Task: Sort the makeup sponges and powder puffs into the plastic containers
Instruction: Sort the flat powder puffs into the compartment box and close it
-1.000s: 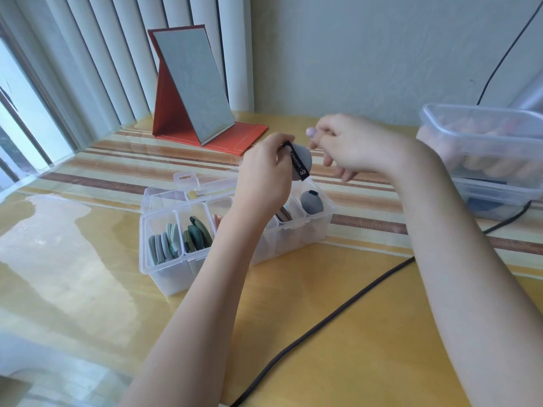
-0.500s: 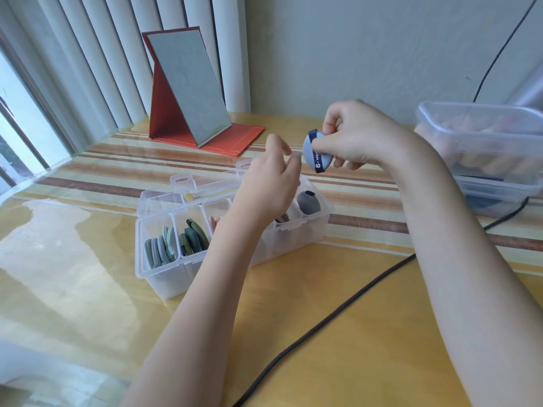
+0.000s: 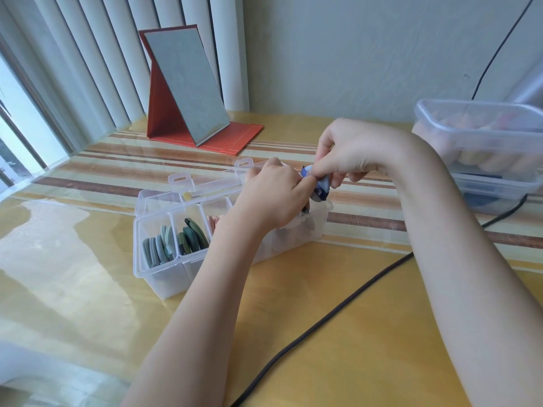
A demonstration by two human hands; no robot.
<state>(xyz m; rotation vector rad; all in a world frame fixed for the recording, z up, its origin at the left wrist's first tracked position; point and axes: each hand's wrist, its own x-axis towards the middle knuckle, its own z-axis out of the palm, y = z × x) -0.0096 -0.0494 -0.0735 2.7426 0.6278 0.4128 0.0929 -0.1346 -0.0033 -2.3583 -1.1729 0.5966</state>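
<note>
We hold a blue-grey puff (image 3: 322, 185) above the right end of the divided box (image 3: 164, 274), the right hand (image 3: 351, 151) pinching it from above. The left hand (image 3: 274, 195) has its fingers curled at the puff's edge, though we cannot tell whether that grip is clamped on it. Grey-green puffs fill the two left compartments and pink ones show in the next (our left arm hides the rest). We judge the sorting well along, with this puff still to drop in and more items in the tubs (image 3: 482, 148) on the table (image 3: 323, 333). The puff's dark band carries white lettering, too blurred to read.
</note>
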